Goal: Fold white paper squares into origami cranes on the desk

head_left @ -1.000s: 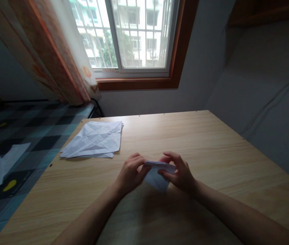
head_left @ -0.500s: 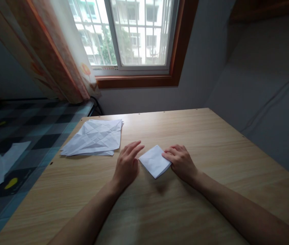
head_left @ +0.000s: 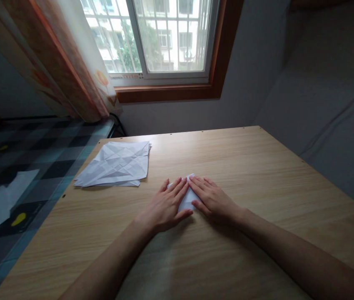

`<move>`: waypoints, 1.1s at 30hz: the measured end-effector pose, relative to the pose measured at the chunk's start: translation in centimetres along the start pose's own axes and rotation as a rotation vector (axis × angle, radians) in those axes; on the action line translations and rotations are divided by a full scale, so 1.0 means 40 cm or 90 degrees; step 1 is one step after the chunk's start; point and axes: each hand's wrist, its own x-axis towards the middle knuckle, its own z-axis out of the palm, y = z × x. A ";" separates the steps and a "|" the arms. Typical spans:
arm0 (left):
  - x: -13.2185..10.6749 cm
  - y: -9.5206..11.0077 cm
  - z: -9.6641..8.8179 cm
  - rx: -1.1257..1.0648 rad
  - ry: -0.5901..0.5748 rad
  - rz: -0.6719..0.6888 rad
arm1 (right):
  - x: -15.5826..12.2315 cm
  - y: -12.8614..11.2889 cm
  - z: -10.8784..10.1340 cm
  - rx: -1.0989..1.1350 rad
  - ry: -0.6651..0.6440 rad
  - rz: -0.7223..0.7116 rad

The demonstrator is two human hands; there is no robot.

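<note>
Two hands: flat, palms down, side by side at centre frame.
Left hand [head_left: 164, 206]: fingers straight and fanned, pressing the left part of the paper; nothing gripped.
Right hand [head_left: 212, 200]: fingers straight, pressing the right part of the paper; nothing gripped.
Paper [head_left: 187, 201]: small, white, folded; flat on the table at centre frame, mostly covered, only a sliver showing between the hands.
Table [head_left: 258, 175]: pale smooth wood.
Sheets [head_left: 116, 164]: creased white stack, left of centre, well apart from the hands, near the table's left edge.
Risk, slip: likely skid of the paper on smooth wood under uneven pressure; layers out of line, crease crooked.
Risk, hidden edges: alignment hard to check with so much covered.
Risk, sheets: close to the edge; possible slide toward the bed [head_left: 23, 158] if nudged by a forearm.
Containers: none in view.
</note>
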 end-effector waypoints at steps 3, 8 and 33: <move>0.002 0.003 0.001 0.005 -0.009 -0.004 | 0.008 -0.001 0.001 -0.034 -0.038 0.045; -0.004 -0.001 -0.001 0.008 -0.019 -0.034 | 0.007 0.016 -0.012 -0.062 -0.080 0.084; -0.014 -0.031 -0.010 -0.016 0.038 -0.017 | 0.007 0.058 -0.006 -0.065 -0.037 0.117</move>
